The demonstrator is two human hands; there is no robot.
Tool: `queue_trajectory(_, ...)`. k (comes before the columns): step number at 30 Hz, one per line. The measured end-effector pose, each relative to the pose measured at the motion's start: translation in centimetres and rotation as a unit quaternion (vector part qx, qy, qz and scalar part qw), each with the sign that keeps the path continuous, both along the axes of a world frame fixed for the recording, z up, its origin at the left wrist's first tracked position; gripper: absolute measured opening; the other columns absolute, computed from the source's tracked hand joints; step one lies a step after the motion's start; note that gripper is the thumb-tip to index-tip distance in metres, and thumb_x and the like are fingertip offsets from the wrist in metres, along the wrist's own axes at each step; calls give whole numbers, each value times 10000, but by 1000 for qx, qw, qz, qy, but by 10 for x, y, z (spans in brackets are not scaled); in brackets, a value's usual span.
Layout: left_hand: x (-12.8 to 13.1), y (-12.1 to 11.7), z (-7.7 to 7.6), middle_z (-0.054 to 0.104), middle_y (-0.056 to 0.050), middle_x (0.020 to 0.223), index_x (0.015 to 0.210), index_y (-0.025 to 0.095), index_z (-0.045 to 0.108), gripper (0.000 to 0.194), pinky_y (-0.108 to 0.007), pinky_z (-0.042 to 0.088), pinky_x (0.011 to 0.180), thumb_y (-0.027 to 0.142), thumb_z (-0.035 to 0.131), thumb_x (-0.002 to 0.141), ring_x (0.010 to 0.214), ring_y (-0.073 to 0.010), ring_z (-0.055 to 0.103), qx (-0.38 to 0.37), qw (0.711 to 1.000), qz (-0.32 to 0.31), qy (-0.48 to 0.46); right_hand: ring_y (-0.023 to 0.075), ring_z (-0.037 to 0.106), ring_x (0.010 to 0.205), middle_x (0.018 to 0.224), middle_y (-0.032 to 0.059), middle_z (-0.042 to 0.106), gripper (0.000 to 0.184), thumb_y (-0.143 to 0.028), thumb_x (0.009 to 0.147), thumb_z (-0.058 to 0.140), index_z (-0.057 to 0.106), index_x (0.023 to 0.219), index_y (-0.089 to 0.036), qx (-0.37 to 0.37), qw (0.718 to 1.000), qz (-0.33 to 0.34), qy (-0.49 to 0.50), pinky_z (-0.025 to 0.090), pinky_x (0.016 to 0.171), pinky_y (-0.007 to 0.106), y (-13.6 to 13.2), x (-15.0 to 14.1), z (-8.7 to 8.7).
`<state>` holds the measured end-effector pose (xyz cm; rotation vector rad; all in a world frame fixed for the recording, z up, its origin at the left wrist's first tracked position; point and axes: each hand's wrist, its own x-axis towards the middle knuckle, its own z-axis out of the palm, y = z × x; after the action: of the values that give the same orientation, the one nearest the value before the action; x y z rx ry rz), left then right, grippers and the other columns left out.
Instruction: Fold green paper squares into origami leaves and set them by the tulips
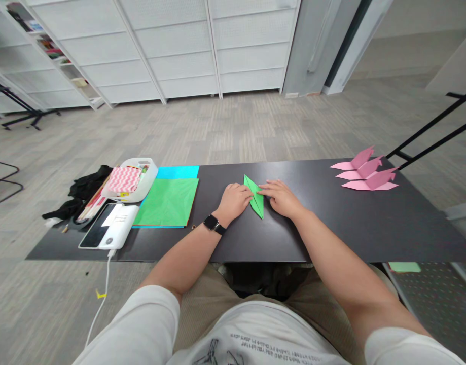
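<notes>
A narrow green folded paper piece (255,198) lies flat on the black table (331,223), pointed at both ends. My left hand (236,200) rests against its left edge with curled fingers pressing on it. From the right, my right hand (281,196) lies flat with fingertips on the paper's upper part. A black watch sits on my left wrist.
A stack of green and blue paper sheets (168,203) lies to the left. Beyond it are a white basket (136,180) with patterned paper, a white device with a phone (109,225), and black cloth. Three pink folded paper figures (365,175) sit far right.
</notes>
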<state>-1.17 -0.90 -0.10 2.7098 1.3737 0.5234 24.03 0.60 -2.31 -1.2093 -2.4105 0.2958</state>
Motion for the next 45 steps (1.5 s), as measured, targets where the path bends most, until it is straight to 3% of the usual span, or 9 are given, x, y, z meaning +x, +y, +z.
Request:
queue_trajectory(7,-2,-5,1,768,-85,1119,1010,255,831,240,-478,462,927,295,597,1047,1041,-284,597,8,998,54,-17,306,615,1291,1323,40,760,472,-126,916,546,807,1248,-337,11,1000,7,-17,325,1245,655,-7,-10,10)
queue_trajectory(10,1,-9,1,788,-72,1121,1039,267,835,259,-513,441,1044,342,587,1055,1079,-278,621,9,998,53,-37,301,615,1277,1337,59,746,468,-159,939,553,778,1315,-323,17,1000,6,-2,373,1228,599,-8,-10,11)
queue_trajectory(13,6,-13,1,798,-49,1188,1057,281,832,279,-572,322,1222,471,628,1037,1201,-285,629,12,997,43,-59,307,559,1389,1441,63,697,487,-158,941,552,751,1362,-303,23,1000,-1,10,374,1241,578,-6,-9,8)
queue_trajectory(18,10,-16,4,770,-56,1327,1161,283,806,362,-613,215,1301,571,729,954,1386,-325,586,-22,998,22,-56,299,576,1376,1371,53,738,375,-185,938,593,808,1217,-314,20,1000,3,13,320,1260,625,-5,-6,4)
queue_trajectory(25,4,-14,3,706,-24,1461,1364,307,724,403,-594,190,1329,345,639,972,1454,-295,537,-49,998,13,-30,292,642,1219,1189,56,784,211,-285,973,655,821,1098,-323,28,999,14,31,278,1249,648,-7,-4,8)
queue_trajectory(29,0,-12,3,678,-35,1477,1354,301,742,441,-551,283,1293,276,629,928,1382,-288,558,-44,999,-4,-30,286,651,1168,1156,52,779,158,-316,979,674,817,1044,-322,37,998,7,42,275,1246,640,-7,-4,7)
queue_trajectory(33,-2,-12,3,705,-55,1366,1323,306,767,423,-500,401,1189,266,628,926,1271,-280,588,-35,998,-24,-44,279,652,1161,1155,54,758,131,-336,969,692,821,983,-318,38,998,12,52,288,1248,615,-8,-6,8)
queue_trajectory(39,-2,-11,0,748,-41,1263,1214,317,811,303,-496,380,1177,462,630,1019,1194,-261,604,-48,995,-53,-69,272,647,1192,1198,40,743,114,-351,947,703,812,959,-321,24,998,25,61,261,1268,607,-13,-6,11)
queue_trajectory(45,-3,-8,-3,760,-21,1267,1225,334,810,304,-487,370,1182,409,550,1087,1184,-239,611,-59,994,-55,-75,278,641,1192,1218,55,723,133,-382,966,694,786,924,-295,17,997,13,67,278,1262,607,-11,-4,9)
